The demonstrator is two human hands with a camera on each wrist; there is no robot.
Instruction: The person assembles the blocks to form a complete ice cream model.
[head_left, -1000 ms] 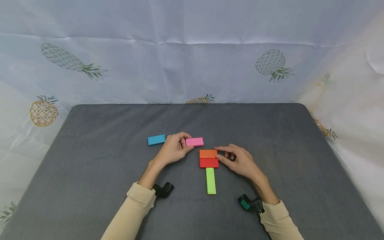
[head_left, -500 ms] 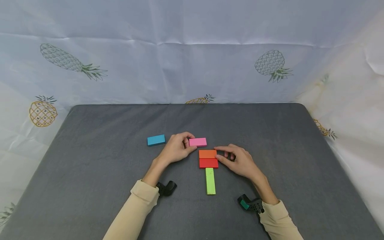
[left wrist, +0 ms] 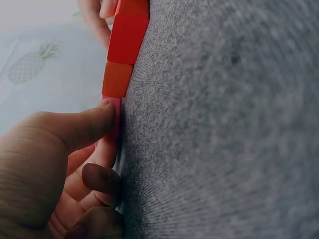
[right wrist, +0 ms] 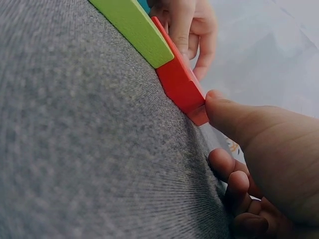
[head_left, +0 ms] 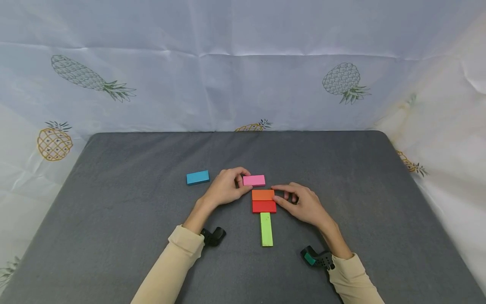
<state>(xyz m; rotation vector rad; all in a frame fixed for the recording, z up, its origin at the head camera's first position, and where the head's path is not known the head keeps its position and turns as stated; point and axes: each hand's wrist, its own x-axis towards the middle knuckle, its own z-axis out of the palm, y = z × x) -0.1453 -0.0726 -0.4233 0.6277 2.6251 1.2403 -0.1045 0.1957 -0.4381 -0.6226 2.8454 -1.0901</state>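
Thumb and fingers of my left hand [head_left: 228, 186] pinch a pink block [head_left: 253, 180] at its left end, flat on the table. In the left wrist view the pink block [left wrist: 118, 114] is partly covered by the thumb, close to the orange block's end. An orange block [head_left: 263, 195] lies side by side with a red block [head_left: 264, 206]. At the orange block's right end is my right hand [head_left: 303, 202], its thumb on the end and index fingertip at the far corner. A light green block [head_left: 266, 229] extends from the red block's near side.
A blue block [head_left: 198, 177] lies to the left of my left hand. Grey cloth covers the table [head_left: 114, 219]. Behind it hangs a pale curtain [head_left: 228, 84] printed with pineapples. Black wrist devices [head_left: 214, 236] sit at both cuffs.
My left hand has slid the pink block to the right, above the orange block. My right hand and the orange, red, green and blue blocks stay where they were.
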